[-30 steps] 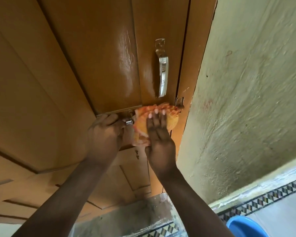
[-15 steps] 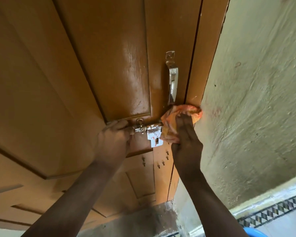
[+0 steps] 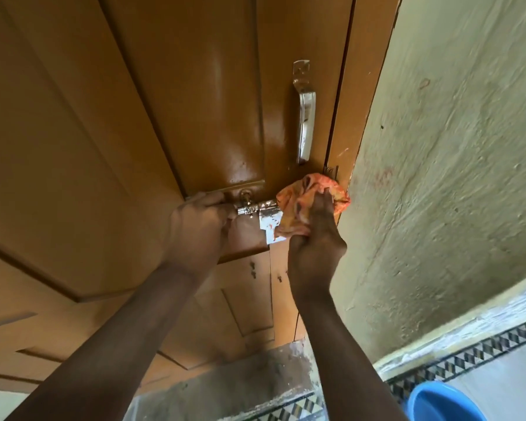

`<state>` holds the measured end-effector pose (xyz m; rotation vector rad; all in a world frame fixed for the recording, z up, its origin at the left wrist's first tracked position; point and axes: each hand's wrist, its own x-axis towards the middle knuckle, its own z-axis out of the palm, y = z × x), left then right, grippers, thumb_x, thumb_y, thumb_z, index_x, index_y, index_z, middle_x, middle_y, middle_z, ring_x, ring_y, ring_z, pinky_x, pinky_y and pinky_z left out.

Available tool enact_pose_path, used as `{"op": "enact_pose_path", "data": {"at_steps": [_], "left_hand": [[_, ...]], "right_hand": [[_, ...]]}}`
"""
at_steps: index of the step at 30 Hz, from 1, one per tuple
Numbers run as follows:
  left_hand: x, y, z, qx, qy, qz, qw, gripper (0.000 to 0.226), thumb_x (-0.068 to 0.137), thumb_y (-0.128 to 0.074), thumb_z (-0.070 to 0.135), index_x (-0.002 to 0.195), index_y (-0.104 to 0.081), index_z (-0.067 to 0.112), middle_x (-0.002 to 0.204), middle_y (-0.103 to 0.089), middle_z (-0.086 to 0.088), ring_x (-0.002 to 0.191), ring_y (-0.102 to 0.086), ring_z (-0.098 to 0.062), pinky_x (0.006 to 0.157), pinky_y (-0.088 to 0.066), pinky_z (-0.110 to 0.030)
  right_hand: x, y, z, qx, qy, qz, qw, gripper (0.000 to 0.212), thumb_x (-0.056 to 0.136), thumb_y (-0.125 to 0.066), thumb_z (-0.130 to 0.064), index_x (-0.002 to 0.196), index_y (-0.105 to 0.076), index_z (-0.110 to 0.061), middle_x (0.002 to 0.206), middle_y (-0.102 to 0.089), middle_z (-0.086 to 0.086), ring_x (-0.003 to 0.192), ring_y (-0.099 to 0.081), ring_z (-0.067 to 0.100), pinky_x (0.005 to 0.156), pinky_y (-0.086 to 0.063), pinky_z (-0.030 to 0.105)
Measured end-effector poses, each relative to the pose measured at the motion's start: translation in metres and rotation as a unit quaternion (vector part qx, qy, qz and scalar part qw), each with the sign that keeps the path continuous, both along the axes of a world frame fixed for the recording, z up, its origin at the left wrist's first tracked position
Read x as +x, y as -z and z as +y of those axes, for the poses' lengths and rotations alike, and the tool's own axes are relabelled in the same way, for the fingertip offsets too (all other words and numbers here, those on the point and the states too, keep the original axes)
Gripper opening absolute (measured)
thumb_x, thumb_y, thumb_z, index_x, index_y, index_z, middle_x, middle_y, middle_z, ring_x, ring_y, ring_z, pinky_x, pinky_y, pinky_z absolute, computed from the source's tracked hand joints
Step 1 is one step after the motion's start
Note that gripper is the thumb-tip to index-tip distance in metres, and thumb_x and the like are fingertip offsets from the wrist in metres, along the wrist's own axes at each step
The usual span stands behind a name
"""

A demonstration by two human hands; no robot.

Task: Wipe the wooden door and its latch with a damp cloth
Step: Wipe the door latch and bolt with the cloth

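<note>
Now the right hand (image 3: pixel 315 238), fingers closed round the crumpled orange patterned cloth (image 3: pixel 310 205), has slid back onto the shiny steel sliding latch (image 3: pixel 263 215) from the frame edge, while the left hand (image 3: pixel 199 229) still grips its knob end against the glossy brown wooden door (image 3: pixel 179 101), so latch-wiping continues.

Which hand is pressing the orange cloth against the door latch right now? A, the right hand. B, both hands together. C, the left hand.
A: the right hand bunches the orange cloth over the latch, while the left hand grips the bolt end bare.
</note>
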<state>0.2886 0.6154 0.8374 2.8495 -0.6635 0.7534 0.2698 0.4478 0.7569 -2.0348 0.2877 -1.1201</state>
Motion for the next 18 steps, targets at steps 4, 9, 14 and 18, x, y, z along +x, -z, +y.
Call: {"op": "enact_pose_path", "data": {"at_steps": [4,9,14,18], "left_hand": [[-0.007,-0.005,-0.001,0.0,0.021,-0.015,1.0,0.031,0.075,-0.052,0.026,0.07,-0.08,0.017,0.068,-0.065,-0.003,0.064,-0.068,-0.029,0.047,-0.041,-0.023],[-0.006,-0.006,0.001,0.013,0.028,-0.041,0.999,0.038,0.074,-0.043,0.029,0.069,-0.079,0.018,0.069,-0.064,-0.001,0.065,-0.068,-0.029,0.054,-0.026,-0.02],[-0.005,-0.005,0.002,0.002,0.044,-0.03,0.999,0.041,0.077,-0.042,0.031,0.073,-0.08,0.017,0.069,-0.065,-0.003,0.066,-0.068,-0.03,0.047,-0.036,-0.023],[-0.006,-0.008,0.001,-0.019,0.059,-0.034,0.998,0.046,0.081,-0.042,0.036,0.068,-0.079,0.012,0.067,-0.066,-0.006,0.063,-0.068,-0.03,0.052,-0.029,-0.022]], "right_hand": [[-0.006,0.015,0.052,-0.017,-0.064,0.006,0.998,0.056,0.097,-0.041,-0.009,0.153,-0.04,-0.005,0.162,-0.034,0.019,0.127,-0.059,0.047,0.081,-0.064,0.04],[-0.004,0.022,0.055,0.116,-0.06,-0.009,0.991,0.049,0.1,-0.043,-0.014,0.147,-0.05,-0.002,0.153,-0.048,0.019,0.128,-0.061,0.034,0.094,-0.038,-0.004],[0.003,0.023,0.076,0.078,-0.038,-0.009,0.996,0.051,0.103,-0.038,-0.022,0.148,-0.048,0.0,0.157,-0.041,0.021,0.131,-0.057,0.043,0.087,-0.062,0.032],[-0.005,0.071,0.064,-0.078,-0.078,0.051,0.993,0.053,0.094,-0.04,-0.012,0.144,-0.052,0.0,0.156,-0.042,0.024,0.134,-0.051,0.05,0.086,-0.06,0.044]]}}
